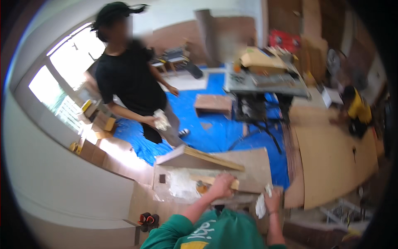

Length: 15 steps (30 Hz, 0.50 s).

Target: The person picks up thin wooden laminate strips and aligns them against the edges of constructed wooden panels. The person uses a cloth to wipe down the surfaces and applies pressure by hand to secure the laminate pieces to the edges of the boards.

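Note:
My left hand is over the worktable, fingers curled round the end of a pale wooden strip. Beside that wrist stands a small amber-brown container, with crumpled clear plastic to its left. My right hand, at the table's right edge, grips a crumpled white cloth that hangs below and pokes out above the fingers. Beyond my hands, a long wooden panel piece rests at an angle on the tabletop. A small dark square lies at the left.
Across the table stands a person in black, a white cloth in one hand. Blue sheeting covers the floor, with a wooden box and a loaded workbench on it. Another person in yellow crouches by a large wooden sheet.

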Each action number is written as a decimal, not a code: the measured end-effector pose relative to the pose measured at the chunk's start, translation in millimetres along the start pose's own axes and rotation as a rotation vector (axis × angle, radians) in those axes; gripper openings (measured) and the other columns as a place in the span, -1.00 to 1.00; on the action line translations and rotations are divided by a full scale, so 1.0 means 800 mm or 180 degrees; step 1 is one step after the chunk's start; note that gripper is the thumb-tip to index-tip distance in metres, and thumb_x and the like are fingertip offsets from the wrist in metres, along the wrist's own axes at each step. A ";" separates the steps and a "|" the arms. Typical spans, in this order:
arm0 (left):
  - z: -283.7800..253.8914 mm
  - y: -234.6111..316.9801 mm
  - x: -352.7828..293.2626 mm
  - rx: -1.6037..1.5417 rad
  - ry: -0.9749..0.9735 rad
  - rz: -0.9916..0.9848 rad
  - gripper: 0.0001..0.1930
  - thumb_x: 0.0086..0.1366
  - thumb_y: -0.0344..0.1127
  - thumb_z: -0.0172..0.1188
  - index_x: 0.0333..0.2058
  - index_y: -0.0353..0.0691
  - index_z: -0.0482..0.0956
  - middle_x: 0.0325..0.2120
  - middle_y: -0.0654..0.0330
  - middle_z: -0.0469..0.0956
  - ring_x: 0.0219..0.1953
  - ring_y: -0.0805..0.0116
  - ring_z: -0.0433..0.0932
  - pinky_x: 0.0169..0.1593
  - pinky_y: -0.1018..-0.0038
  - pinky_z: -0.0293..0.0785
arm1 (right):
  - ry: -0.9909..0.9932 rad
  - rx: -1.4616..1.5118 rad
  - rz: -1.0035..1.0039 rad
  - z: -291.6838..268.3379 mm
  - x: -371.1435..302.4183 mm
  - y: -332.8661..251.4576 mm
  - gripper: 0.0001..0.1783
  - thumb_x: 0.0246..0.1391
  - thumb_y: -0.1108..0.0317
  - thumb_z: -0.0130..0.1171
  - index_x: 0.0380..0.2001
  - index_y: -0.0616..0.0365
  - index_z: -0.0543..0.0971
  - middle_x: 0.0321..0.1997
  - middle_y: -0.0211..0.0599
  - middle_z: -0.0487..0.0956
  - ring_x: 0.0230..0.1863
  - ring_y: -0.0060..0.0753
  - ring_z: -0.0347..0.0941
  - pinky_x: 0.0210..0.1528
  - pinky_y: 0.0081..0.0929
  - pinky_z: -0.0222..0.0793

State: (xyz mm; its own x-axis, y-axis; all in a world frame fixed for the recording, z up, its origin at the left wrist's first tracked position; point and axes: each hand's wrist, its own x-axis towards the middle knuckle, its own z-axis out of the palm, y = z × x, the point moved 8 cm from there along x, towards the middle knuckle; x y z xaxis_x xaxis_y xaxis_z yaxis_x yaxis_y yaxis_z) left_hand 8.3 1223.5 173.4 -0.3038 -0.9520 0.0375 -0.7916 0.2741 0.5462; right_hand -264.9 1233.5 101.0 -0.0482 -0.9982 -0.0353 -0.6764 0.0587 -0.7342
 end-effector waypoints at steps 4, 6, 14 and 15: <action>0.005 -0.014 -0.008 -0.0204 0.0012 -0.0213 -0.52 -0.19 -0.30 0.37 -0.18 -0.19 0.55 -0.31 -0.02 0.55 -0.18 -0.09 0.49 -0.07 0.11 0.39 | 0.0094 0.0468 -0.0639 0.005 -0.016 -0.099 -0.62 -0.09 0.43 0.26 -0.12 0.23 0.59 -0.01 0.09 0.47 0.04 0.06 0.40 0.08 -0.24 0.36; -0.019 0.014 -0.010 -0.0256 0.0247 -0.0100 -0.54 -0.18 -0.31 0.42 -0.21 -0.19 0.54 -0.33 0.08 0.53 -0.18 -0.01 0.48 0.00 0.17 0.32 | 0.0103 0.0503 -0.0401 -0.004 -0.023 -0.102 -0.60 -0.12 0.45 0.25 -0.11 0.16 0.61 0.01 0.04 0.47 0.07 -0.01 0.39 0.08 -0.26 0.37; -0.023 0.017 -0.012 -0.0006 0.0226 -0.0002 -0.47 -0.20 -0.30 0.47 -0.17 -0.28 0.54 -0.34 0.08 0.50 -0.19 0.02 0.48 -0.06 0.19 0.34 | 0.0063 0.0813 -0.0672 0.001 -0.033 -0.176 -0.62 -0.17 0.52 0.18 -0.16 0.13 0.62 -0.02 -0.01 0.46 0.01 0.02 0.44 0.04 -0.24 0.41; -0.019 0.017 -0.006 -0.0013 0.0197 0.0013 -0.47 -0.20 -0.31 0.47 -0.17 -0.28 0.54 -0.34 0.08 0.50 -0.19 0.02 0.48 -0.06 0.19 0.34 | 0.0096 0.0892 -0.0685 -0.001 -0.034 -0.186 -0.62 -0.16 0.52 0.17 -0.16 0.14 0.62 -0.01 0.00 0.45 0.00 0.02 0.45 0.03 -0.24 0.42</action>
State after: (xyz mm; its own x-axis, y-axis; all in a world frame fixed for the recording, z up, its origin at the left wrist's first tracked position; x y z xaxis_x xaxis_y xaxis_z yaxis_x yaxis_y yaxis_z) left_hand 7.1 1229.5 193.4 -0.2735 -0.9575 0.0912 -0.7882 0.2774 0.5494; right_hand -163.3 1251.6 211.9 0.0489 -0.9863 0.1574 -0.4458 -0.1625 -0.8803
